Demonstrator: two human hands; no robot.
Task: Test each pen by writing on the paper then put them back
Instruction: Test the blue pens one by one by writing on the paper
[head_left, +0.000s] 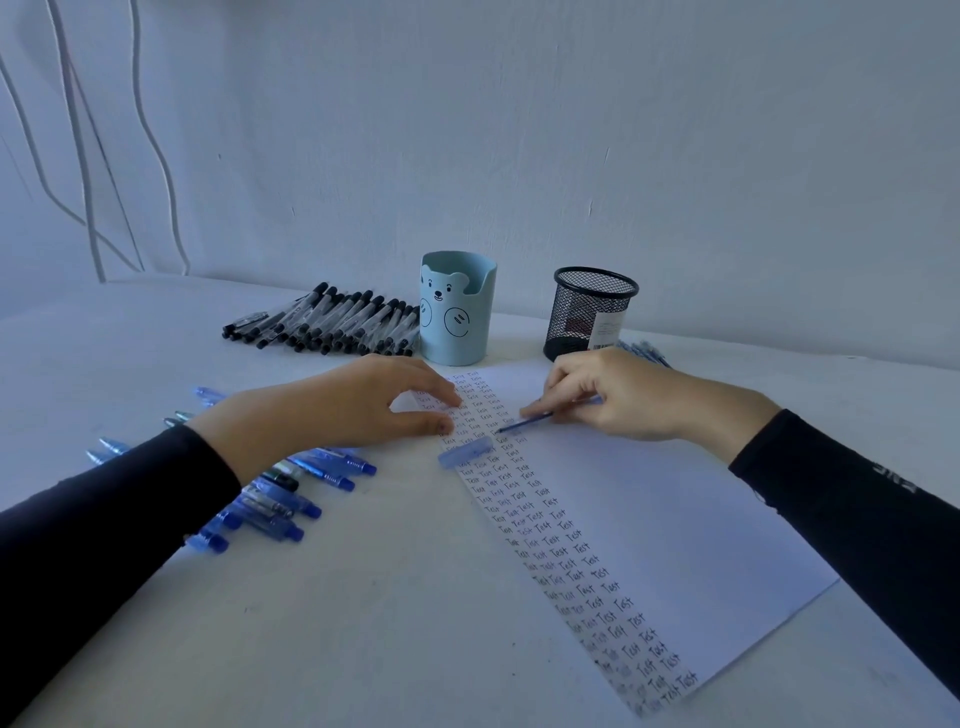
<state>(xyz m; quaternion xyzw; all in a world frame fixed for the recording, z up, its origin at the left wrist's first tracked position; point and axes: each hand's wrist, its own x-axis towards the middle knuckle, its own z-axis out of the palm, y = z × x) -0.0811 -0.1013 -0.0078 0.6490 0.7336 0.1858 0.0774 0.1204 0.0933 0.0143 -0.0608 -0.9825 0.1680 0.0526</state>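
A white sheet of paper (649, 499) lies on the table, its left strip filled with rows of the word "Test". My right hand (613, 395) grips a blue pen (524, 423) with the tip on the paper beside the written rows. My left hand (353, 410) rests with its fingertips pressing on the paper's upper left edge. A blue pen cap (465, 452) lies loose on the paper just below the left thumb. Several blue pens (291, 493) lie under and beside my left forearm.
A row of black-capped pens (322, 322) lies at the back left. A light blue bear cup (454, 306) and a black mesh holder (592, 312) stand behind the paper. More blue pens (644, 351) lie behind my right hand. A wall is close behind the table.
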